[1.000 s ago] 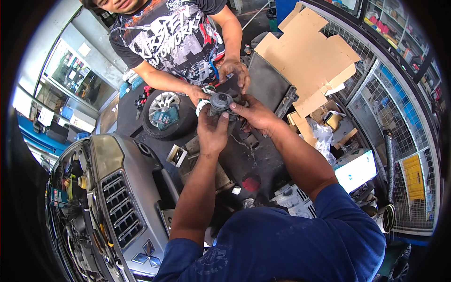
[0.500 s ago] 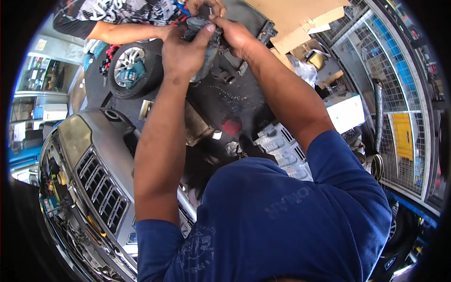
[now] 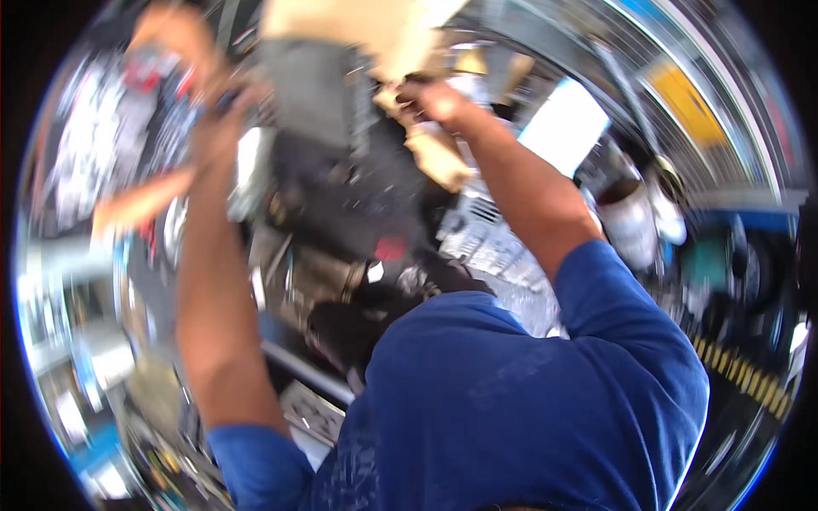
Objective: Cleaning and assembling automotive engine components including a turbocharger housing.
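Observation:
My left hand [image 3: 223,123] is stretched out at the upper left, smeared by motion beside the other person's arm. Its fingers and anything in them cannot be made out. A pale, blurred object [image 3: 247,162] shows right next to that wrist. Farther right, my right hand [image 3: 439,100] reaches to the torn edge of a brown cardboard sheet [image 3: 336,21], its fingers curled. What those fingers hold, if anything, is hidden in blur. Below this hand lies a folded strip of cardboard [image 3: 439,157].
Another person's arm [image 3: 175,38] and patterned shirt [image 3: 102,136] fill the upper left. A dark grey flat panel [image 3: 311,94] lies below the cardboard. Clear-wrapped packages [image 3: 490,243] are by my right side, near a bright white panel [image 3: 562,123] and a whitish bucket [image 3: 626,221].
My hands have moved apart from the grey, grimy part they held together, left hand leftward, right hand to the cardboard. My view has swung to the right.

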Demonstrator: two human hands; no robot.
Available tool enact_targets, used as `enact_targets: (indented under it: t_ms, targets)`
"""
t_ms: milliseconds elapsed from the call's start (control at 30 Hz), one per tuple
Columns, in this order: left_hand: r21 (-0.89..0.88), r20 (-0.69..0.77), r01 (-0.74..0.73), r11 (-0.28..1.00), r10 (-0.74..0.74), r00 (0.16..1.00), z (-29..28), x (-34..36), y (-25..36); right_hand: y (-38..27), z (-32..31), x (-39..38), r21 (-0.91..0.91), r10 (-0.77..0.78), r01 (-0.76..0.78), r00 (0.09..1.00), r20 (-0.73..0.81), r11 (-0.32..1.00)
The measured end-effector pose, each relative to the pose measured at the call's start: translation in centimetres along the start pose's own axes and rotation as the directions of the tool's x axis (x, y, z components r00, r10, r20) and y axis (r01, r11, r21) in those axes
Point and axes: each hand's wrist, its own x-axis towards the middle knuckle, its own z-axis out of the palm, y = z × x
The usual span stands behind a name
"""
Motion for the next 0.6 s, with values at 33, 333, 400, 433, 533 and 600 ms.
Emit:
enact_targets:
  t_ms: [33,333,400,433,533,600]
  targets:
    - [-0.009,-0.018,-0.185,0.983,0.185,0.983,0.5,1.3,-0.2,3.1,-3.9,-1.8,-0.155,-0.003,-0.016,0.993,-0.122,0.988]
    - [0.054,0.116,0.222,0.973,-0.227,0.967,-2.4,8.6,2.1,32.0,-20.6,-35.6,-0.007,0.417,-0.780,0.342,-0.842,0.625]
    - [0.001,0.144,0.125,0.992,-0.124,0.982,-2.8,9.9,2.6,36.6,-18.0,-42.0,-0.009,0.481,-0.815,0.351,-0.803,0.579]
    - [-0.049,0.157,0.119,0.992,-0.109,0.982,-2.9,10.2,2.6,38.2,-16.0,-44.6,0.406,0.710,-0.761,0.102,-0.697,0.507]
    - [0.356,0.320,-0.049,0.933,-0.073,0.945,-3.3,12.4,3.0,39.7,-10.4,-47.1,0.423,0.802,-0.815,0.084,-0.591,0.397]
    - [0.544,0.371,-0.296,0.785,0.091,0.924,-2.8,13.2,3.1,38.6,-7.2,-45.0,0.491,0.887,-0.788,0.144,-0.439,0.371]
